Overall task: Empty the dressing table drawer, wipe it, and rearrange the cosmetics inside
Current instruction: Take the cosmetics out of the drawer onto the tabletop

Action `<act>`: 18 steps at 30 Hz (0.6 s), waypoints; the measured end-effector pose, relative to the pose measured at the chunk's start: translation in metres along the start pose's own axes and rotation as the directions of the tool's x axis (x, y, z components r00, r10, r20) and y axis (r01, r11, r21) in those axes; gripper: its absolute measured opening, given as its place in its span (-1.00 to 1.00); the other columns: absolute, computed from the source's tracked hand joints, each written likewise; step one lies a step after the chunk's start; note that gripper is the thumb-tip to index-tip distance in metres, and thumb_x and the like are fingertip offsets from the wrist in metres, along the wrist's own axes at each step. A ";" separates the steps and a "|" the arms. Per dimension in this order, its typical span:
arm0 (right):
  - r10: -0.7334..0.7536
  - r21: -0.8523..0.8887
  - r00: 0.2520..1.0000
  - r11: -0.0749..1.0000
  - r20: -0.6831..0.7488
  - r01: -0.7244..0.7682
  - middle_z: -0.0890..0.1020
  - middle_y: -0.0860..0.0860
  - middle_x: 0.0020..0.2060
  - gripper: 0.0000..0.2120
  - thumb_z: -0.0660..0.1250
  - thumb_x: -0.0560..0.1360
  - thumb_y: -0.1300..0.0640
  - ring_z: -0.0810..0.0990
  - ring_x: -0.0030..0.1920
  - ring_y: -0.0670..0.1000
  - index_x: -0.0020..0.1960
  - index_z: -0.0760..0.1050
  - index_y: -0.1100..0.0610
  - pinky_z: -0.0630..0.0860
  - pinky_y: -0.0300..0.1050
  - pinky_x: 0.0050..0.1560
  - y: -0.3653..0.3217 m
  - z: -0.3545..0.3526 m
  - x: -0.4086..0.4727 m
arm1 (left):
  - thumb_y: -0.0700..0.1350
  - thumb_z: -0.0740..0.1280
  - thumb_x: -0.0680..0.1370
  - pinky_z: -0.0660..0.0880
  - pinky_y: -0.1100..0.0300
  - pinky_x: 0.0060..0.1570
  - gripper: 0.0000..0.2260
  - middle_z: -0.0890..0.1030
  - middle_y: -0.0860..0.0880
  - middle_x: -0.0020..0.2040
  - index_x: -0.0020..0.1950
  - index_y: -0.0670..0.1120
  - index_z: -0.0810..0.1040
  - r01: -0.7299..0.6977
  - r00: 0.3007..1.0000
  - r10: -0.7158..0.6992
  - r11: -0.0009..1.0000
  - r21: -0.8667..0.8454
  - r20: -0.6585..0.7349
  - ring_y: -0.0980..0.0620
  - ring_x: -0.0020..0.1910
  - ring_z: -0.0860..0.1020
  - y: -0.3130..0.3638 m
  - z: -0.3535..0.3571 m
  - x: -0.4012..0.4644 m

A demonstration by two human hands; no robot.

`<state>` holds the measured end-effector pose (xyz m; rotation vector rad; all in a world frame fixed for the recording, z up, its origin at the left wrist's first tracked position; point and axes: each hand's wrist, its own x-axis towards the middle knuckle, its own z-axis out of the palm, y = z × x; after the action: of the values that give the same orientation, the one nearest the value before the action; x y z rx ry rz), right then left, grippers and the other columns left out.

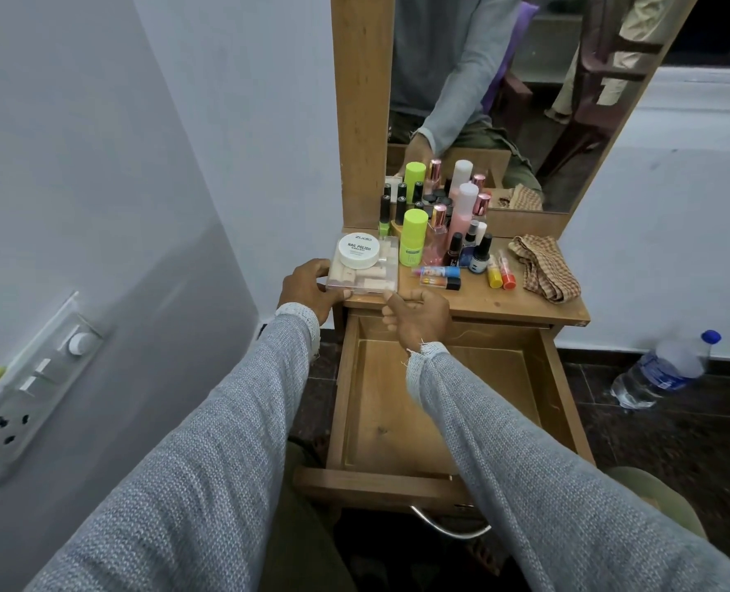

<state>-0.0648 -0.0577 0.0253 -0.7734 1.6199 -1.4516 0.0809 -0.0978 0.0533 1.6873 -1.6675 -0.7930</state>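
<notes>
**Two hands on one clear box, drawer open just below**

Both on the clear plastic box (363,271), at the front left corner of the surface (525,307). Left hand (307,290) curled round the box's left near corner, fingers on the side, thumb along the front edge. Right hand (416,311) at the near right corner, thumb and forefinger pinching the front edge, remaining fingers loosely curled under. So: each grip grasping the box, neither released.

Carrying a white round nail polish tub (358,249) on its lid, so best kept level. Long side running left to right, parallel to the surface's front edge; overhanging that edge slightly, it seems.

Directly below and toward the body: the drawer (397,403), pulled out and bare inside, probably wiped already. Straight down and back, then, for the coming move — a short lowering with both hands. Right hand already over the drawer's rear; left hand outside its left wall, needing to travel inward.

Remaining bottles (440,237) and checked cloth (542,267) further right on the surface, apart from the box.
</notes>
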 end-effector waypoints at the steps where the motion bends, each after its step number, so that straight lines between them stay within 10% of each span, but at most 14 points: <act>1: 0.009 0.006 1.000 1.000 0.005 -0.009 0.65 0.09 -0.39 -0.86 0.47 0.44 0.19 0.59 -0.47 -0.03 -0.19 0.52 0.19 0.55 -0.23 -0.47 0.000 -0.001 0.001 | -0.18 0.50 0.42 0.47 0.05 0.15 -0.52 0.55 -0.08 0.29 0.31 -0.14 0.49 0.003 1.000 -0.003 1.000 -0.001 -0.003 -0.11 0.14 0.57 0.000 0.000 0.000; 18: 0.015 0.009 0.998 1.000 0.056 -0.016 0.67 0.11 -0.37 -0.84 0.48 0.43 0.17 0.61 -0.45 -0.03 -0.19 0.54 0.21 0.56 -0.19 -0.43 0.004 -0.004 0.007 | -0.21 0.49 0.42 0.47 0.03 0.19 -0.49 0.56 -0.11 0.27 0.34 -0.16 0.45 0.015 1.000 -0.015 0.999 -0.028 -0.022 -0.13 0.16 0.57 0.000 0.004 -0.005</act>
<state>-0.0711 -0.0611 0.0199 -0.7872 1.5722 -1.4136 0.0773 -0.0930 0.0504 1.6851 -1.6233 -0.7985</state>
